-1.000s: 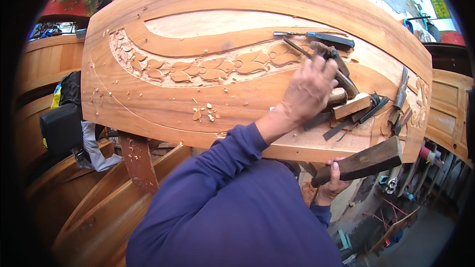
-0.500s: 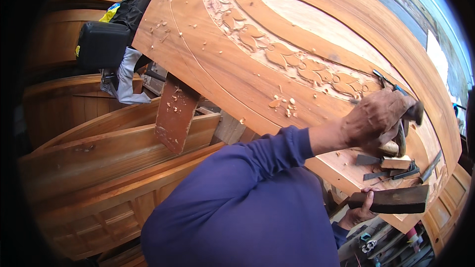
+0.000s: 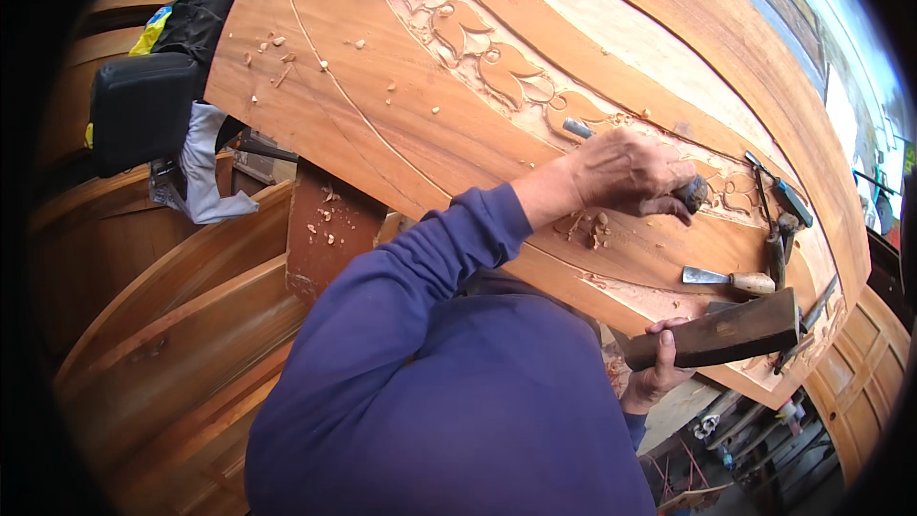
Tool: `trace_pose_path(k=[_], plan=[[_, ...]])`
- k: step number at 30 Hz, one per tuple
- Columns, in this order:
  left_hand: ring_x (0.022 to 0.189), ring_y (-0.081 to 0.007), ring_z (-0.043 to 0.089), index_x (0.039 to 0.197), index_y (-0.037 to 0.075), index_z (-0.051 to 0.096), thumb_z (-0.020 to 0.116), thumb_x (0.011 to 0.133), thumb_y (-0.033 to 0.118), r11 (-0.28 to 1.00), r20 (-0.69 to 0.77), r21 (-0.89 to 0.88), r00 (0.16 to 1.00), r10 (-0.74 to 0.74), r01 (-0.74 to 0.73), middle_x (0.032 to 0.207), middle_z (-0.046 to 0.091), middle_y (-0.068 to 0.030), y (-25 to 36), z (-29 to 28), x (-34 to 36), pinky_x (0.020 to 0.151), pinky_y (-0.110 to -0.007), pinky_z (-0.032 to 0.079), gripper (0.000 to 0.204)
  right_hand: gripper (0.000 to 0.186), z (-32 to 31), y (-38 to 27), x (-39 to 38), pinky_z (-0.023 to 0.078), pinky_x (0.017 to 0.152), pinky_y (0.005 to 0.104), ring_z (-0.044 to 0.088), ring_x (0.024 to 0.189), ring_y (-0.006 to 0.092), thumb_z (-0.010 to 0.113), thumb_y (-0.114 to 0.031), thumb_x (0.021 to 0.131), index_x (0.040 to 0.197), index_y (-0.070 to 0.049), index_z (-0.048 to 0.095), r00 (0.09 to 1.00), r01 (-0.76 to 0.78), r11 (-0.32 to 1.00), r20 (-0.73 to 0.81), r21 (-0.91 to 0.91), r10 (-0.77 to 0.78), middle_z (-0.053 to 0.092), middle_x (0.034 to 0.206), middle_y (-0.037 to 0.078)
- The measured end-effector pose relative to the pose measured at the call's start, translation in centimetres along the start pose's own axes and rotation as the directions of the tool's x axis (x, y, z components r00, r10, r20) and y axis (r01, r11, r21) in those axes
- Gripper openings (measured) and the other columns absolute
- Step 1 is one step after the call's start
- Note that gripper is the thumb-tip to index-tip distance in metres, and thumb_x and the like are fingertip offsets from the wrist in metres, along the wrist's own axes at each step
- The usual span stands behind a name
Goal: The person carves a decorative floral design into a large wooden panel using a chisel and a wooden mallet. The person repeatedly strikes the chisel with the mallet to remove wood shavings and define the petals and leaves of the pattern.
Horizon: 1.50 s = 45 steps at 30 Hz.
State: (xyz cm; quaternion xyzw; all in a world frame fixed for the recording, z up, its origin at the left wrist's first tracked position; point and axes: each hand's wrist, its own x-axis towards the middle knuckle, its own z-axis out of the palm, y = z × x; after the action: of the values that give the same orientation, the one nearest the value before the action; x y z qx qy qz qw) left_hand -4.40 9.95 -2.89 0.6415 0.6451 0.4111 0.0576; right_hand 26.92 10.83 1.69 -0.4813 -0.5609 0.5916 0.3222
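Note:
My left hand [image 3: 626,172] is closed around a chisel [image 3: 577,128], over the carved leaf band [image 3: 497,72] of a large wooden panel [image 3: 401,124]. The metal blade points left and the dark handle end sticks out on the right; whether the blade touches the wood I cannot tell. Lower right, my right hand [image 3: 659,368] grips a dark wooden block [image 3: 721,330], thumb across its side, by the panel's near edge. Beyond the block lie a chisel with a pale wooden handle [image 3: 750,282] and a blue-headed tool [image 3: 791,203], with other dark-handled tools around them.
Wood shavings [image 3: 597,229] are scattered on the panel. A black case [image 3: 143,110] and a pale cloth [image 3: 205,167] sit beyond its left edge. Stacked wooden door panels [image 3: 181,334] stand at lower left; another panelled door [image 3: 860,363] leans at the right.
My left hand has moved left from the tools at the right and now shows a chisel over the carving. The block in my right hand has shifted slightly left and up. The view has shifted too.

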Motion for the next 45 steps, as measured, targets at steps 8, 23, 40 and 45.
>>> trace_pose_path(k=[8, 23, 40, 45], plan=[[0.082, -0.0253, 0.074, 0.104, 0.009, 0.067, 0.074, 0.089, 0.056, 0.997, -0.065, -0.062, 0.997, 0.036, -0.04, 0.09, 0.071, -0.0062, -3.1, 0.5, -0.6, 0.066, -0.036, 0.059, 0.049, 0.043, 3.7, -0.1, -1.0, 0.056, 0.079, 0.0364, 0.063, 0.084, 0.0215, 0.07, -0.009, 0.086, 0.124, 0.003, 0.054, 1.0, 0.023, 0.999, -0.008, -0.038, -0.024, 0.062, 0.099, 0.012], [0.081, -0.0229, 0.072, 0.099, 0.013, 0.067, 0.074, 0.088, 0.055, 0.997, -0.016, -0.068, 0.999, 0.04, -0.041, 0.085, 0.067, -0.004, -3.7, 0.0, -0.7, 0.065, -0.035, 0.058, 0.044, 0.049, 6.5, -1.2, 0.1, 0.055, 0.081, 0.0386, 0.064, 0.086, 0.0234, 0.072, -0.012, 0.084, 0.127, 0.002, 0.053, 0.999, 0.011, 1.0, -0.038, -0.027, -0.012, 0.062, 0.102, 0.013], [0.07, -0.0252, 0.069, 0.097, 0.012, 0.069, 0.077, 0.087, 0.055, 0.97, -0.138, -0.233, 0.99, 0.043, -0.075, 0.078, 0.064, -0.0056, -3.8, -1.0, -1.1, 0.057, -0.036, 0.054, 0.045, 0.056, 10.3, -0.1, 2.1, 0.054, 0.084, 0.0275, 0.064, 0.092, 0.0135, 0.08, -0.002, 0.086, 0.135, -0.002, 0.054, 0.997, -0.027, 0.961, -0.073, -0.275, 0.007, 0.064, 0.103, 0.005], [0.069, -0.0257, 0.069, 0.101, 0.012, 0.069, 0.077, 0.088, 0.053, 0.963, -0.114, -0.26, 0.993, 0.044, -0.073, 0.079, 0.064, -0.0052, -3.8, -1.5, -1.1, 0.056, -0.036, 0.054, 0.044, 0.047, 11.6, -0.1, 1.9, 0.054, 0.083, 0.0287, 0.063, 0.09, 0.0129, 0.079, -0.002, 0.087, 0.129, -0.003, 0.056, 0.997, -0.05, 0.983, -0.072, -0.174, 0.038, 0.062, 0.101, 0.006]])
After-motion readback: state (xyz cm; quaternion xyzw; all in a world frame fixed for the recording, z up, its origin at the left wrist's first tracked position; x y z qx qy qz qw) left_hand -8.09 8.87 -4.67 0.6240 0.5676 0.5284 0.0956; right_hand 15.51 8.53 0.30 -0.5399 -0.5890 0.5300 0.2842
